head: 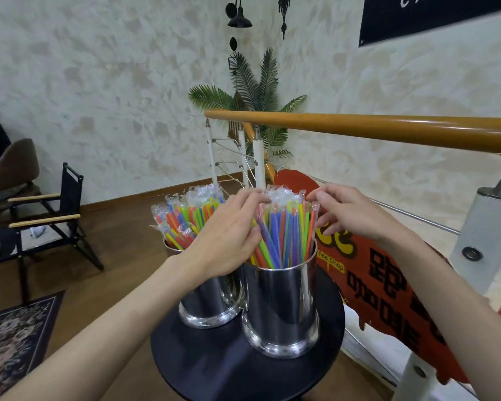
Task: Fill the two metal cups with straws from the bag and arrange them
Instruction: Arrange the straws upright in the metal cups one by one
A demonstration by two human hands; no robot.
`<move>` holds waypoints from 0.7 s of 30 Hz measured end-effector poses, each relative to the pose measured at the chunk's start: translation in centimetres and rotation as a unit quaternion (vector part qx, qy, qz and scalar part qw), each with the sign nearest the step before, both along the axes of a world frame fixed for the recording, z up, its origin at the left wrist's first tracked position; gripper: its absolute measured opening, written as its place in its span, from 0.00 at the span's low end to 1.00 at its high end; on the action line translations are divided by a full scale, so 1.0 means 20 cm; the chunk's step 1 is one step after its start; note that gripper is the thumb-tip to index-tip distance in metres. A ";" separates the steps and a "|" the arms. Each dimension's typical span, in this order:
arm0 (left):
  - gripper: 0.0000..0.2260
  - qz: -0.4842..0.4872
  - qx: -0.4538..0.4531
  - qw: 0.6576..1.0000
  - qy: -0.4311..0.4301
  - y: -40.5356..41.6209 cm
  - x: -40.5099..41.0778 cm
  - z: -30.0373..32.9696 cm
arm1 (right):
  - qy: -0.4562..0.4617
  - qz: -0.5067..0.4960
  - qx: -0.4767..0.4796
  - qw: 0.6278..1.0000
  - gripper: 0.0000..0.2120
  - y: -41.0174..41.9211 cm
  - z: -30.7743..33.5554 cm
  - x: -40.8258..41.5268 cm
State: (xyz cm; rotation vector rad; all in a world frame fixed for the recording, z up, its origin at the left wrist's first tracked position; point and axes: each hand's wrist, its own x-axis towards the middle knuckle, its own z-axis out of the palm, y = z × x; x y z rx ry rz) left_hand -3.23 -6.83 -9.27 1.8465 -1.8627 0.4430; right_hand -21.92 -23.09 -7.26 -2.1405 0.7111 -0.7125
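Hands on straws, round black table.

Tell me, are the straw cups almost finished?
Nearly. Both the left cup and the right cup already hold plenty of wrapped straws. The left hand and right hand are tidying the right bunch. Only straightening looks left; no bag is in view.

Both metal cups, the near one and the one at its ten o'clock, are polished mirror-bright. Their straws are coloured plastic in clear, crinkly film sleeves. The round table is smooth matt black. At two o'clock, a glossy varnished wooden handrail.
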 end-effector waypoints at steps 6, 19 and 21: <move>0.22 0.000 -0.023 0.999 0.034 -0.05 0.00 -0.04 | 0.026 0.046 0.028 0.998 0.12 -0.01 -0.03 0.01; 0.35 0.021 -0.054 0.990 -0.131 -0.12 0.02 -0.04 | 0.083 0.114 0.003 0.990 0.13 -0.06 -0.01 -0.09; 0.34 0.035 -0.083 0.983 -0.162 -0.11 0.00 -0.04 | 0.078 0.115 -0.009 0.990 0.13 -0.05 -0.01 -0.09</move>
